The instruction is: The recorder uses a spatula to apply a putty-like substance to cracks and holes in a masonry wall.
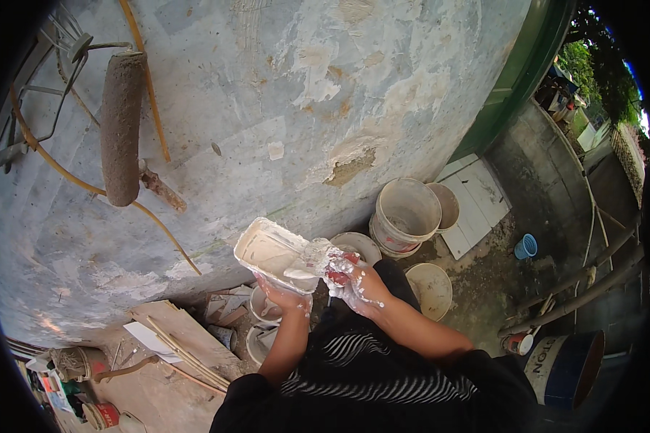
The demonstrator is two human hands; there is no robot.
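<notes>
My left hand (285, 294) is closed on the near side of a shallow rectangular plaster pan (267, 249), its inside coated with pale wet plaster. The pan is held up in front of the patchy wall (253, 166). In my right hand (361, 289), fingers wrapped round it, is a plaster-caked tool with a red handle (337, 276). The tool's white-smeared head (307, 261) reaches over the pan's right side; whether it is a brush or a putty knife I cannot make out. White plaster spatters both hands, most thickly the right.
Plaster-stained buckets (409, 209) stand along the wall's foot, one more bucket (430, 289) behind my right arm. A paint roller (123, 130) hangs at upper left. Boards and sticks (188, 343) lie at lower left. A blue cup (526, 247) and a dark drum (567, 368) are to the right.
</notes>
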